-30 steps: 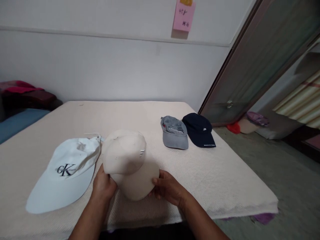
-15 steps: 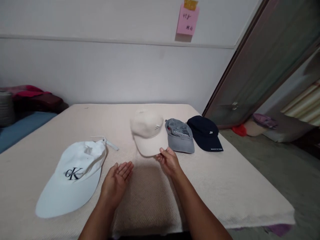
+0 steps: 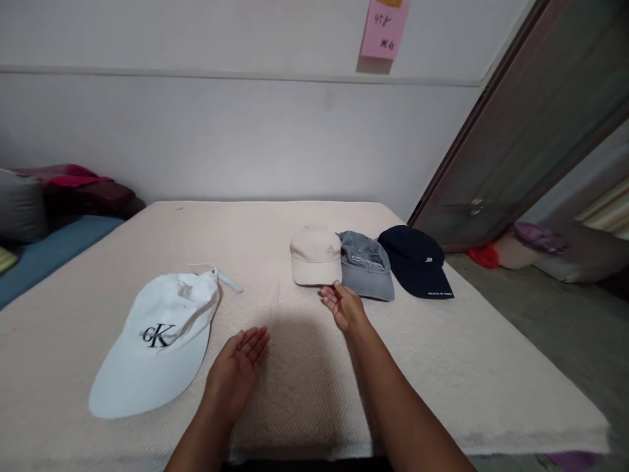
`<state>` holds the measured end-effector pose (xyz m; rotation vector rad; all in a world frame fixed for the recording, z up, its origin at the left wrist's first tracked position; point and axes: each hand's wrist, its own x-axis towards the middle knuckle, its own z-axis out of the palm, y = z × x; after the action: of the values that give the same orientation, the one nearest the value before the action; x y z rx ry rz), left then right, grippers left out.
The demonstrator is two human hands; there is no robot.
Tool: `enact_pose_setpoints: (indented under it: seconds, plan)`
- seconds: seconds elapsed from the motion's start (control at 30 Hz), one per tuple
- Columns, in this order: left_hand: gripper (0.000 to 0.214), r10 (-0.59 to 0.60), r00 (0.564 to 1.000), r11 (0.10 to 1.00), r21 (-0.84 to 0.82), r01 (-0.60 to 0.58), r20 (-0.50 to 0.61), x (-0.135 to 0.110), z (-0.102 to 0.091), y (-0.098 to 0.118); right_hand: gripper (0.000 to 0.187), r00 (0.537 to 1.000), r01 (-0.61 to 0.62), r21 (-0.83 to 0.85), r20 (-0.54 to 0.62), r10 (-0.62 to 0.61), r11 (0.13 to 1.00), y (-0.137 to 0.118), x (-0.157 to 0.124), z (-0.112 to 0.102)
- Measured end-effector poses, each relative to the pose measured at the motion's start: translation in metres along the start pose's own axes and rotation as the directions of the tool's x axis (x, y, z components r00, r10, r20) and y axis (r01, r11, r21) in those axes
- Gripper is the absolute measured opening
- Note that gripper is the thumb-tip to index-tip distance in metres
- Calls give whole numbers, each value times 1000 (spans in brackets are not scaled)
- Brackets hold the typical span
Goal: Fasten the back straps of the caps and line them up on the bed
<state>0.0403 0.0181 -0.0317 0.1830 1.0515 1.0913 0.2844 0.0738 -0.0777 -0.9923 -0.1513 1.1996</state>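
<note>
At the right middle of the bed, the beige cap (image 3: 316, 255) faces me with its brim toward my side. My right hand (image 3: 344, 307) is at the brim's front right corner, thumb on top and fingers curled just below the edge. To its right, the grey cap (image 3: 366, 265) is partly covered by the beige one, and a navy cap (image 3: 417, 262) sits beyond it. My left hand (image 3: 240, 367) hovers palm turned inward, fingers stretched out, holding nothing. Left of that hand lies a large white cap (image 3: 157, 341) with black CK lettering and a loose strap.
A cream textured cover (image 3: 275, 406) spreads under the caps. Behind it stands a white wall (image 3: 221, 137) with a pink note (image 3: 384, 29). A grey pillow (image 3: 20, 206) and dark red bundle lie at far left. The floor (image 3: 511, 308) drops away on the right.
My right hand has moved the beige cap right and down, so it now lies against the grey cap. My left hand stays about where it was. The view has shifted slightly left.
</note>
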Motion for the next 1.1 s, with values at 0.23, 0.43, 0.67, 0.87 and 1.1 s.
enact_pose_setpoints:
  seconds: [0.23,0.43,0.67,0.87,1.1]
  plan:
    - [17,-26,999,1000,-12,27,23,-2,0,-3,18,998,-21,139,-48,28,990,0,7,13]
    - [18,-35,999,999,1,35,19,-2,1,-3,22,999,-25,132,-33,29,991,5,12,15]
    - [17,-26,999,999,-26,27,24,-5,-8,3,16,1000,-21,22,5,21,1000,10,0,16]
    - [14,-23,998,995,-101,18,-50,-11,-18,11,10,997,-45,-74,62,49,996,19,-30,15]
    - [15,51,979,979,-185,-88,-199,-15,-46,17,21,963,-169,-285,154,219,943,51,-96,12]
